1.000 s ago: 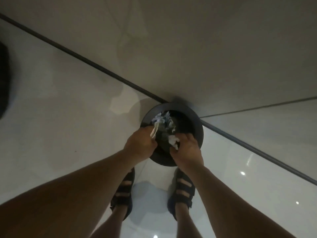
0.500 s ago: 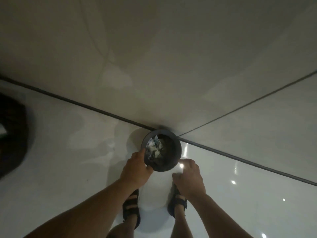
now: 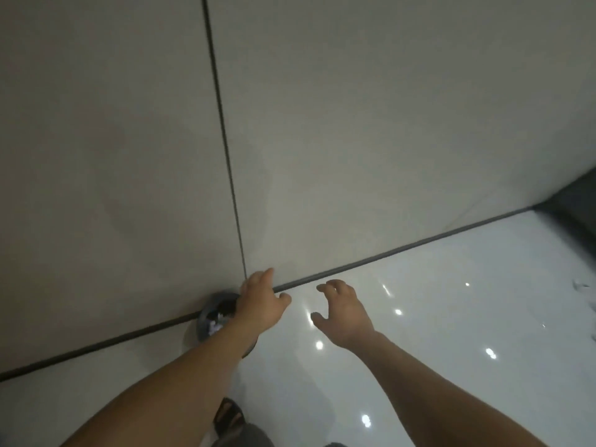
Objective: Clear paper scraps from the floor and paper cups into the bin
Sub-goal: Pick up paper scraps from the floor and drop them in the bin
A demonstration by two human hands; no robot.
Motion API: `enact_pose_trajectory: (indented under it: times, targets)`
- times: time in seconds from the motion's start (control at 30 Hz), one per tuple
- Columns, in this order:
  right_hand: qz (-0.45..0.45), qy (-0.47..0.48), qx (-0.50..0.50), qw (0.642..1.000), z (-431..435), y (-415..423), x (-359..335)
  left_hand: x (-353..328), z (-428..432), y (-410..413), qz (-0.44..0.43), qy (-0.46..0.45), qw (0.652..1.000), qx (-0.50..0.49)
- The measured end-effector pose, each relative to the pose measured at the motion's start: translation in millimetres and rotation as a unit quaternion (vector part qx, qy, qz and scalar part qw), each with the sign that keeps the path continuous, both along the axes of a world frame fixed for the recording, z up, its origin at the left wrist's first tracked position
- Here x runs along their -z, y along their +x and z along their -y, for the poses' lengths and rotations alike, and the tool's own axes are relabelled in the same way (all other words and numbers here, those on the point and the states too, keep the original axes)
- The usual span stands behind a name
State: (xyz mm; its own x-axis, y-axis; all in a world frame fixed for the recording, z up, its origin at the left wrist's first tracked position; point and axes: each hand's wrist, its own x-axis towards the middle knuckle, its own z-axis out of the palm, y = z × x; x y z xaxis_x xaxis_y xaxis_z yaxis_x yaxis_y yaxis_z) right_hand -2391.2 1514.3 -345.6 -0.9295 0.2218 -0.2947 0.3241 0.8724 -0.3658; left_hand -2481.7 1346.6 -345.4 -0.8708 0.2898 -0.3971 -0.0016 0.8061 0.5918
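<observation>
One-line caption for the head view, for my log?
Left hand and right hand spread open and empty above the floor; the bin by the wall holds paper scraps.

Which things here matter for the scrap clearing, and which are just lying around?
Job: round dark bin with crumpled white paper scraps inside; left hand and right hand, both empty.
Around: dark strapped sandal; blurred dark object at the far right wall.
</observation>
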Motion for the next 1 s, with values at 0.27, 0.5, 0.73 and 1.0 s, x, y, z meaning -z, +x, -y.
enact_pose_trajectory:
  times: [0.27,0.5,0.73,1.0]
  targets:
    - [-0.035,0.006,0.159,0.987,-134.9,149.7,-50.9,-51.8,-162.5,105.6,-0.028,-0.078,0.974,0.212]
    - [-0.026,0.014,0.308,0.951,-240.2,284.9,-75.0,-91.8,-295.4,203.2,-0.092,-0.083,0.928,0.352]
    - [-0.026,0.015,0.403,0.915,-305.5,346.1,-80.2,-108.1,-393.4,240.3,-0.133,-0.099,0.873,0.458]
    - [0.012,0.033,0.465,0.885,-402.8,366.6,-82.1,-85.7,-527.3,252.9,-0.108,-0.079,0.833,0.537]
